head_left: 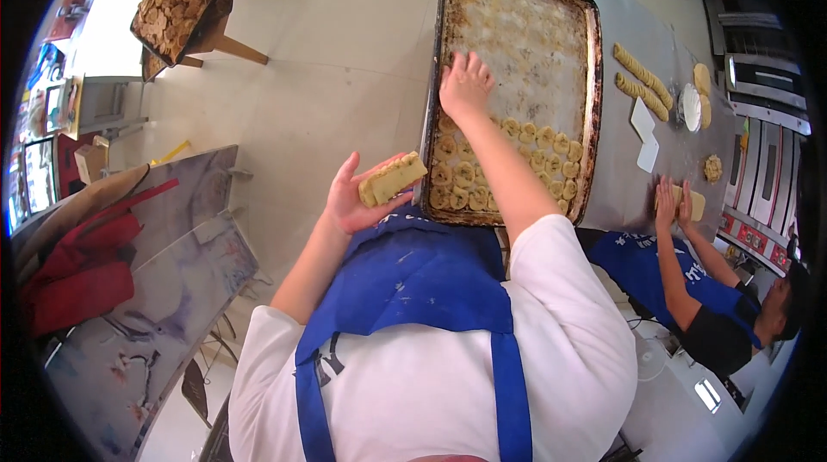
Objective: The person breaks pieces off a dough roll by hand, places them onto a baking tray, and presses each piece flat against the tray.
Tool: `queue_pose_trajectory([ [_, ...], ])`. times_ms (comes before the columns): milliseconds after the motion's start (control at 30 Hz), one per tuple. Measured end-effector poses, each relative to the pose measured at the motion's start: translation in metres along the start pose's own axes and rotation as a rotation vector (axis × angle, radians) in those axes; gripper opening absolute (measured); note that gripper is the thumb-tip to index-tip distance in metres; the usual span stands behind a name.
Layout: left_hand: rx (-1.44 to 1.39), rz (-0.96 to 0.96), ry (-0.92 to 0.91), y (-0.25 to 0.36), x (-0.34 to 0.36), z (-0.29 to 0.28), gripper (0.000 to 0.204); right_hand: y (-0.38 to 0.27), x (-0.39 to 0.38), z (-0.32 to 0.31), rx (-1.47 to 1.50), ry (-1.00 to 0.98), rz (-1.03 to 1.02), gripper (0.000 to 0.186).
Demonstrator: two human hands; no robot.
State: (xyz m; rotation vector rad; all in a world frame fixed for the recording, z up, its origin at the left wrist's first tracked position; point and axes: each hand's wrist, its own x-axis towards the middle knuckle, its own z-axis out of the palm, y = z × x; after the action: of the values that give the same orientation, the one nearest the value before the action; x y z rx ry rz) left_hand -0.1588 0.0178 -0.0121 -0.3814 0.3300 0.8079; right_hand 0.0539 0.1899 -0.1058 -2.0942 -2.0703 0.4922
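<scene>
My left hand (351, 201) is held palm up beside the tray's near left corner. A pale yellow block of sliced dough (394, 181) rests in it, thumb raised on one side and fingers beneath. Across the large dark-rimmed baking tray (593, 109) reaches my right arm. Over the tray's left side, my right hand (466, 85) has its fingers bent down and slightly apart; no dough shows in them, though their undersides are hidden. Rows of round dough slices (465, 172) cover the tray's near part, some behind my forearm. The tray's far part shows bare, stained metal.
Right of the tray, the metal table (607, 177) holds dough twists (643, 77), white scrapers (643, 134) and a white bowl (690, 107). A co-worker's hands (674, 203) press a dough piece there. Trays of browned pieces (179, 7) stand far left; a red cloth (86, 264) hangs at left.
</scene>
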Motion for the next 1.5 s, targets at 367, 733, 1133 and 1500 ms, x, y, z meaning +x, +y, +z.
queue_pose_trajectory([
  [367, 0.038, 0.012, -0.006, -0.007, -0.004, 0.001, 0.079, 0.008, 0.014, 0.014, -0.054, 0.088, 0.14, 0.058],
  [733, 0.035, -0.008, 0.066, -0.007, 0.017, 0.003, 0.083, 0.014, -0.015, -0.055, 0.493, -0.123, 0.005, 0.038],
  [1133, -0.052, -0.096, 0.102, -0.008, 0.048, 0.003, 0.08, 0.027, -0.128, -0.081, 1.437, -0.703, 0.068, 0.041],
  [1500, 0.438, -0.061, 0.302, -0.015, 0.058, -0.005, 0.059, 0.033, -0.093, -0.098, 0.679, -0.72, -0.183, 0.03],
])
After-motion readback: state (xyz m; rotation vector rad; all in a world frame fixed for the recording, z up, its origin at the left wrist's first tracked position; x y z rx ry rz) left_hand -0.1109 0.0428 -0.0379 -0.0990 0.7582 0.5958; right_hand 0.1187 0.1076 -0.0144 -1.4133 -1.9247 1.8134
